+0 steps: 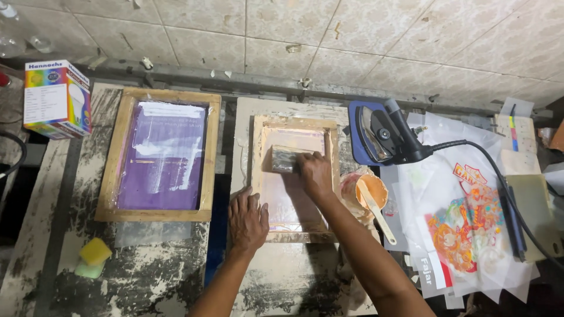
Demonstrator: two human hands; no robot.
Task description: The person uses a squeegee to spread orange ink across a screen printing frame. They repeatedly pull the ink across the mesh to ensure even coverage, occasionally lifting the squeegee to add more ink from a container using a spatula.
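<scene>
At the centre of the worktable (176,276), the right hand (315,172) is clenched around a squeegee (285,159), pressing it on the mesh near the top of a small wooden screen frame (258,176). The left hand (247,220) lies flat and released, palm down, on the frame's lower left corner, at about 7 o'clock from the squeegee.

At 9 o'clock from the small frame, just beside it, lies a larger wooden frame (111,170) with a purple mesh smeared in white. At 3 o'clock, touching the small frame's right edge, stands an orange tub (359,189) of pale paste with a cream spatula (379,214) leaning out of it toward 5 o'clock; the right forearm passes close by the tub. At 2 o'clock an iron (379,135) rests upended on a blue pad (355,138), its black cord (499,176) trailing toward 4 o'clock over clear film sheets (446,194). One sheet carries a bright red, orange and teal cartoon print (461,235).

A boxed light bulb (56,98), a white carton with a rainbow-coloured panel and a bulb picture, stands at 10 o'clock in the far left corner. A yellow and green sponge (93,257) lies at 8 o'clock on the paint-crusted tabletop. A cream-tiled wall (329,29) runs along 12 o'clock.
</scene>
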